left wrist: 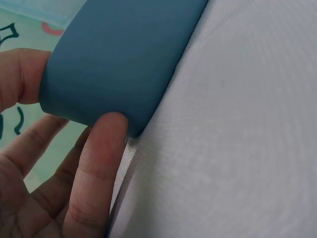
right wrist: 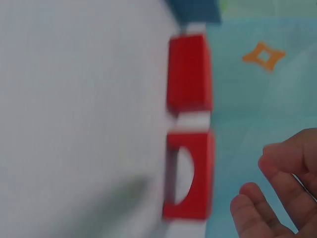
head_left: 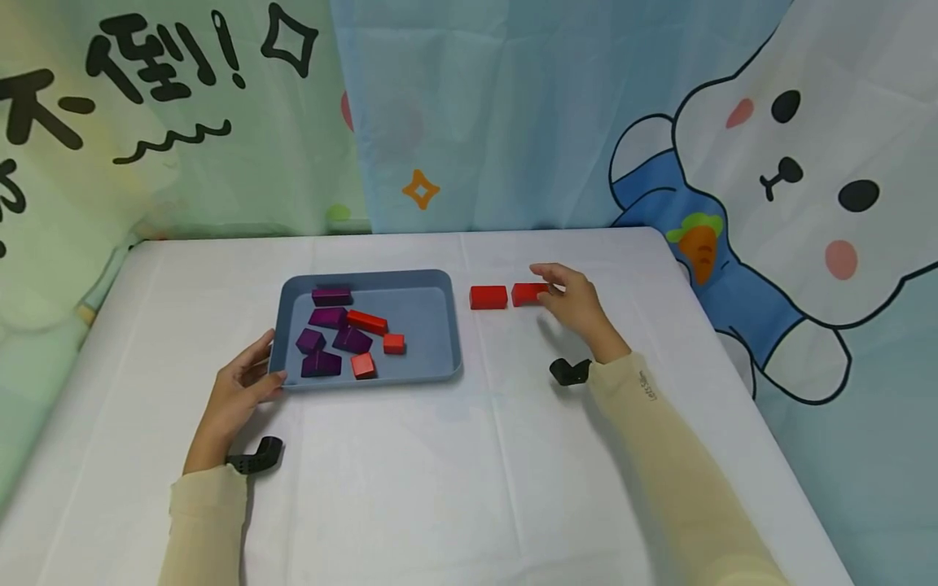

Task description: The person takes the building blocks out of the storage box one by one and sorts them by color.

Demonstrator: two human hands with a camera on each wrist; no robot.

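My left hand [head_left: 238,391] holds the left end of a blue-grey tray [head_left: 432,325]; in the left wrist view the thumb presses the tray's outer wall [left wrist: 124,59] and a finger reaches over the rim. Purple blocks [head_left: 321,364] and several red ones [head_left: 366,322] lie in the tray. To its right, a solid red block [head_left: 488,298] and a red arch block [right wrist: 202,173] with a half-round cut-out stand side by side with a small gap. My right hand [head_left: 575,305] is beside the arch block, fingers apart, nothing between them. The right wrist view is blurred.
A white cloth covers the table [head_left: 396,488], which ends at a back edge before a printed curtain [head_left: 513,114]. Black wrist devices [head_left: 256,456] sit on both wrists.
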